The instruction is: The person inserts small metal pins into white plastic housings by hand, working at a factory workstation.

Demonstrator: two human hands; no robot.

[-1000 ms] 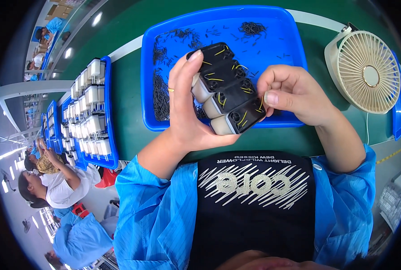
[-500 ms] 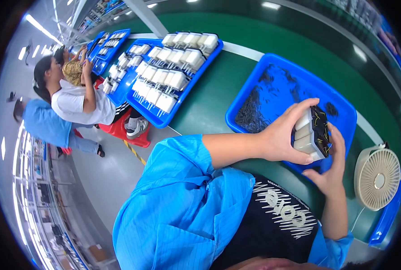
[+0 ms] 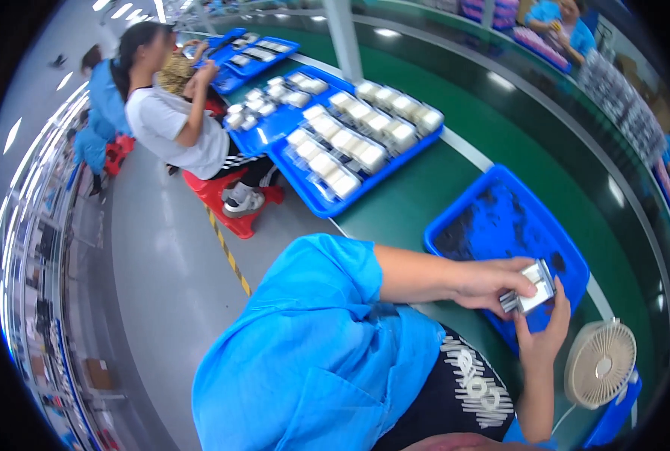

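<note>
White block with dark ends (image 3: 536, 292) in hand, held over the near side of the blue tray (image 3: 536, 229). Left hand (image 3: 493, 286) pinches it, thumb across the white face. Right hand (image 3: 543, 323) at its right: thumb and fingers parted around its lower corner; cannot tell how firmly they press. Small black pieces (image 3: 455, 244) toward the tray's left corner. Fan (image 3: 603, 367) near the tray's right end, on the green counter (image 3: 403, 233).
</note>
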